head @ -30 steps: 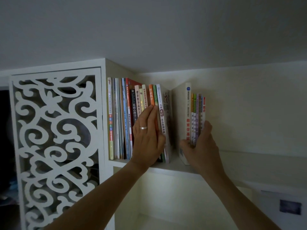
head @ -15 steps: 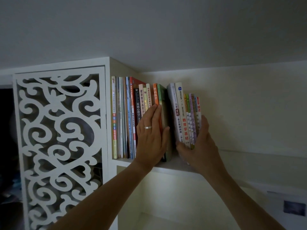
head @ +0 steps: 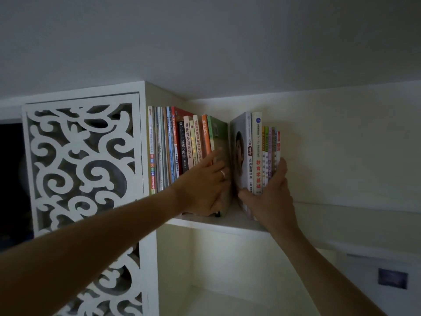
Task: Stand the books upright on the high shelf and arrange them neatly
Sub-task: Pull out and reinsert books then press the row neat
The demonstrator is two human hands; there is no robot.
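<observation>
A row of upright books point(head: 182, 147) fills the left end of the high white shelf point(head: 218, 225), ending in a green-covered book point(head: 219, 133). My left hand point(head: 205, 185), with a ring on one finger, presses flat against that green book's cover, fingers extended. To the right stands a second group of books point(head: 257, 156): a grey one with a portrait on its cover, a white-spined one and several thin colourful ones. My right hand point(head: 271, 197) clasps this group, thumb at the grey book's lower spine, fingers around the thin books on the right. A narrow gap separates the two groups.
A white cabinet panel with carved scrollwork point(head: 82, 165) closes off the shelf's left side. The ceiling point(head: 227, 42) hangs just above the book tops. A pale wall point(head: 341, 144) runs behind, with bare shelf to the right of the books. Another open compartment point(head: 216, 281) lies underneath.
My left hand turned from the spines to lie against the green book's cover. My right hand shifted its group of books right and upright, so the grey book's cover shows across a gap.
</observation>
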